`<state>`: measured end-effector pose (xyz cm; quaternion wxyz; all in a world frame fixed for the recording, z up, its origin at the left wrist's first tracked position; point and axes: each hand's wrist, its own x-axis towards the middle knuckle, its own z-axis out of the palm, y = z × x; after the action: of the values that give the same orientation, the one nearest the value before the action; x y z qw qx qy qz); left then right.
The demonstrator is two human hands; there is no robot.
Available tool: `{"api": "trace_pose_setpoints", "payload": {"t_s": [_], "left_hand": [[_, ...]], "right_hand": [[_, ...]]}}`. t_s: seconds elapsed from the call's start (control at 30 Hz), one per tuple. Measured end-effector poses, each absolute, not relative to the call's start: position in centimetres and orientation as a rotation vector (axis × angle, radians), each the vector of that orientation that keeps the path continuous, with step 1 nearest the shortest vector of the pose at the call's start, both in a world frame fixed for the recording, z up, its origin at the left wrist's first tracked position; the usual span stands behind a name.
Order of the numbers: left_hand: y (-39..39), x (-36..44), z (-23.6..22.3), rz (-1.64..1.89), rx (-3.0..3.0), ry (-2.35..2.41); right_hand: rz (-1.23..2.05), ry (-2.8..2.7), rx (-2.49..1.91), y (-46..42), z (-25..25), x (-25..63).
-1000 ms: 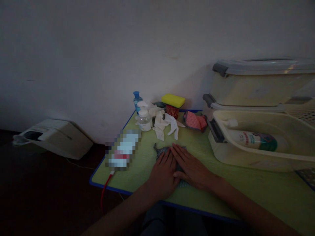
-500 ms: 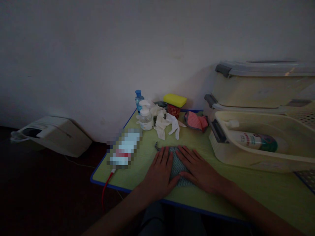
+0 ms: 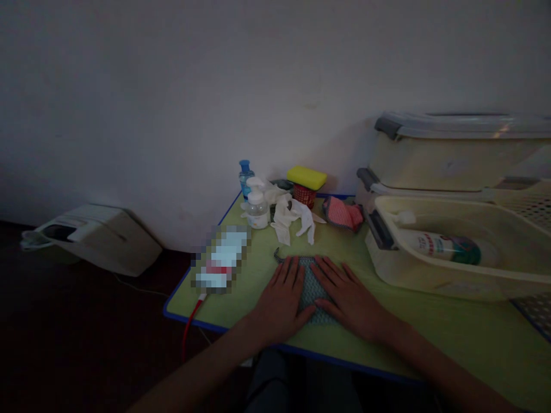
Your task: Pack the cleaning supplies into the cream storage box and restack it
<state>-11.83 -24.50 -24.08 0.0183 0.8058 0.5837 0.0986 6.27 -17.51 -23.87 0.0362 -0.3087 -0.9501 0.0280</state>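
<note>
At the near edge of the pale green, blue-rimmed tabletop (image 3: pixel 465 338), a small grey-green cloth (image 3: pixel 315 287) lies flat, its weave coarse and waffle-like, the far border darker; one thin corner curls up at far left.

Left hand (image 3: pixel 279 295): palm down on the cloth's left side, fingers straight and slightly parted. Right hand (image 3: pixel 350 298): likewise on its right side, fingers fanned. Grip of both: spread flat, pinching nothing. Thumbs point inward, tips close together over the cloth.

Beyond: limp white gloves (image 3: pixel 282 221), thin and wrinkled; a clear, rounded pump bottle (image 3: pixel 258 218) beside them; a yellow block-shaped sponge (image 3: pixel 307 177) resting on a red mesh basket (image 3: pixel 304 197); a crumpled pink cloth (image 3: pixel 343 214), dark-edged.

To the right: a cream plastic tub (image 3: pixel 447 289), smooth-walled, round-cornered, containing a white-and-green cylindrical bottle (image 3: pixel 447 248) on its side.
</note>
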Motion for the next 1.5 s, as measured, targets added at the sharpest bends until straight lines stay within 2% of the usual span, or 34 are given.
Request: {"api": "trace_pose_setpoints", "payload": {"t_s": [0.2, 0.4, 0.73, 0.93, 1.23, 1.5], "left_hand": [[-23.9, -12.7, -23.4, 0.265, 2.591, 1.667], [-23.2, -12.0, -22.8, 0.343, 2.577, 1.748], [-22.0, -11.7, -24.3, 0.379, 2.516, 1.793], [-22.0, -11.7, -24.4, 0.446, 2.486, 1.759], [-22.1, -11.9, -24.8, 0.859, 2.218, 1.909], [-22.0, -11.8, -25.1, 0.985, 2.088, 1.927]], "right_hand": [[0.049, -2.864, -1.083, -18.5, -23.7, 6.1], [0.022, -2.841, -1.032, -18.3, -21.9, 5.0], [0.074, -2.809, -0.951, -17.5, -23.5, 4.0], [0.036, -2.835, -0.987, -17.2, -21.7, 3.0], [0.273, -2.572, -0.888, -15.1, -22.8, 0.1], [0.154, -2.669, -0.770, -15.0, -23.6, 0.1]]}}
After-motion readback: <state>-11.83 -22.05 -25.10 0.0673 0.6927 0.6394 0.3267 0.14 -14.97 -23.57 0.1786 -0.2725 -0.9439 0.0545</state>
